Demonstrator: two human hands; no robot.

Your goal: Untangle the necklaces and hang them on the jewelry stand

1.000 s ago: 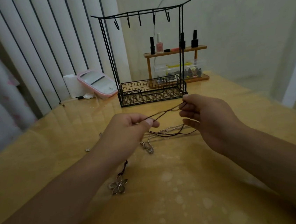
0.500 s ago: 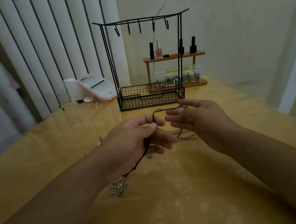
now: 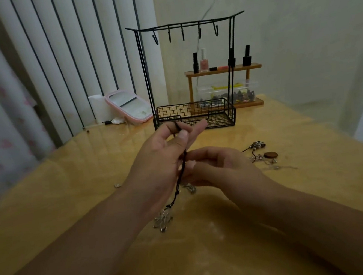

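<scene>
Here the left hand point(image 3: 162, 159) pinches a thin black cord necklace point(image 3: 181, 175) above the glossy yellow table point(image 3: 70, 193), its silver flower pendant point(image 3: 163, 220) dangling low. The right hand point(image 3: 219, 169) seems to nip the cord midway. The black wire jewelry stand point(image 3: 189, 76) stands behind, hooks bare.

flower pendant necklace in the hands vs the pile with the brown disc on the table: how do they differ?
The flower pendant necklace is held off the table, its black cord gripped by the left hand and pinched by the right hand; the pile with the brown disc lies untouched on the table. The necklace hangs as one straight strand; the pile is bunched. Neither hangs on the jewelry stand yet.
</scene>
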